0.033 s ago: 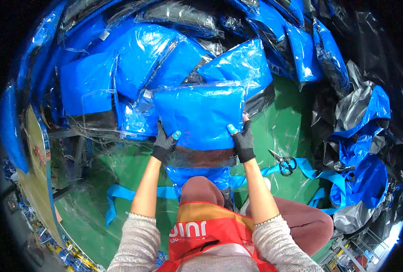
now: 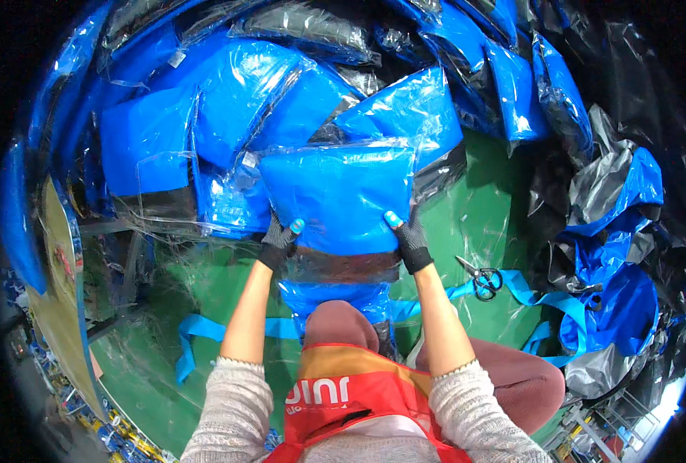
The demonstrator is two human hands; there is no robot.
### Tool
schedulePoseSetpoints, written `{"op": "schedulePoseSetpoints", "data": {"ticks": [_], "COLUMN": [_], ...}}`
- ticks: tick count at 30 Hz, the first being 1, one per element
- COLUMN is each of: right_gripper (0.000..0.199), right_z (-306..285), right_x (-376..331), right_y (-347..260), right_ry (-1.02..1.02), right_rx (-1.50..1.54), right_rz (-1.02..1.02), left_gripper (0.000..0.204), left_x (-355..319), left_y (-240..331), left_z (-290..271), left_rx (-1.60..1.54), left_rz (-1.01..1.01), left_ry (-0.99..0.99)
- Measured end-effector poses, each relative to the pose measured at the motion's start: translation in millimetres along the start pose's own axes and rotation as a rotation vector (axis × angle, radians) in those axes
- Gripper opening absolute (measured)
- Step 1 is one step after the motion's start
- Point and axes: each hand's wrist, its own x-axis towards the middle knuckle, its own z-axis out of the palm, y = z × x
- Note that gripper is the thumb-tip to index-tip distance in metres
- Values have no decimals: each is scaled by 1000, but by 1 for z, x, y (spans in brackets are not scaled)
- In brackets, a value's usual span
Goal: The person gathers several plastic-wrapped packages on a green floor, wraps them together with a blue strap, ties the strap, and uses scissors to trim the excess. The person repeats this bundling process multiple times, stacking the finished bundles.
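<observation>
from here i see the left hand (image 2: 278,244) and right hand (image 2: 411,244) gripping the blue package (image 2: 337,199) equally near, at eight and four o'clock; its long axis runs nine to three.

Right of the blue package (image 2: 341,199), green floor (image 2: 488,181) gives passage beyond the obstructing scissors (image 2: 478,273).

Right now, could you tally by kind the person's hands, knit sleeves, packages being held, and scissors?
Hands: 2, the left hand and right hand
Knit sleeves: 2, the left sleeve and right sleeve
Held packages: 1, the blue package
Scissors: 1 pair, the black-handled scissors
Total: 6
</observation>
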Motion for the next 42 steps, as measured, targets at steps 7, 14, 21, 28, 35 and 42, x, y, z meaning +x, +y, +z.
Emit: {"op": "schedulePoseSetpoints", "data": {"ticks": [7, 14, 21, 28, 35, 42], "right_gripper": [71, 75, 82, 79, 78, 74], "right_z": [-18, -9, -15, -57, -71, -73], "right_x": [49, 34, -55, -185, -183, -194], "right_y": [-49, -177, -79, 13, 85, 71], "right_ry": [-383, -808, -695, -613, -530, -388], "right_rx": [111, 122, 54, -115, -278, -321], "right_rz": [285, 181, 203, 397, 305, 400], "left_gripper": [66, 69, 68, 58, 72, 68], "left_x": [6, -61, -164, -303, -305, -273], "left_y": [78, 237, 169, 5, -61, 25], "left_z": [-11, -71, -39, 8, 69, 18], "left_rx": [-522, -815, -727, -636, -486, -221], "left_rz": [-278, -315, -428, -660, -451, -504], "left_ry": [2, 80, 176, 78, 219, -16]}}
